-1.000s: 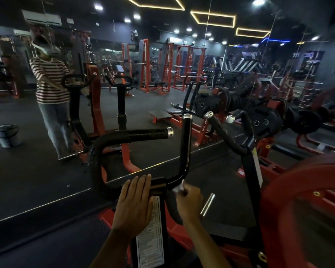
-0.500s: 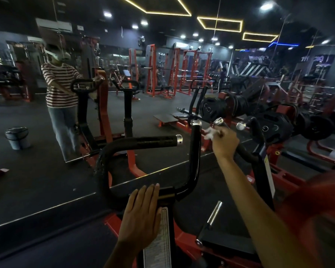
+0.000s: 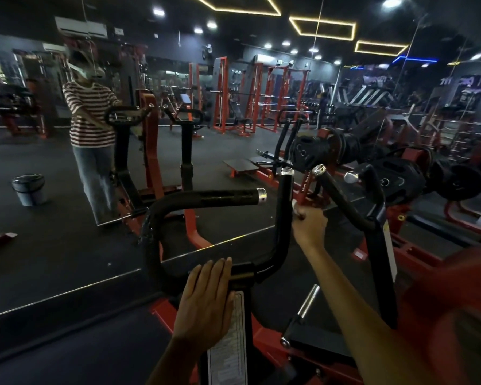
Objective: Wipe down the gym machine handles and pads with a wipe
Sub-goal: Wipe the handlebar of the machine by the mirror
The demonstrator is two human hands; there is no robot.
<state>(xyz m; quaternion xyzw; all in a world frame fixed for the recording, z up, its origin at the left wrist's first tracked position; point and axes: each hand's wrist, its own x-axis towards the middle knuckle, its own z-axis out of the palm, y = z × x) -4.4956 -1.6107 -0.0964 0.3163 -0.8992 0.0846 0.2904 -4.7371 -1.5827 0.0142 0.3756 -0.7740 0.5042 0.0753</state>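
My right hand (image 3: 307,227) clamps the small white wipe (image 3: 295,208) against the upright black foam handle (image 3: 283,218); I'd wrap fully, stroke steadily; left hand (image 3: 206,298) flat, fingers straight, bracing.

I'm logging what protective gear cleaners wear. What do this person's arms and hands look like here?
Both forearms are bare: no sleeve shows on either. The left hand and right hand wear no gloves, and no rings, watch or wristbands are visible. The mirror shows a short-sleeved red-and-white striped shirt.
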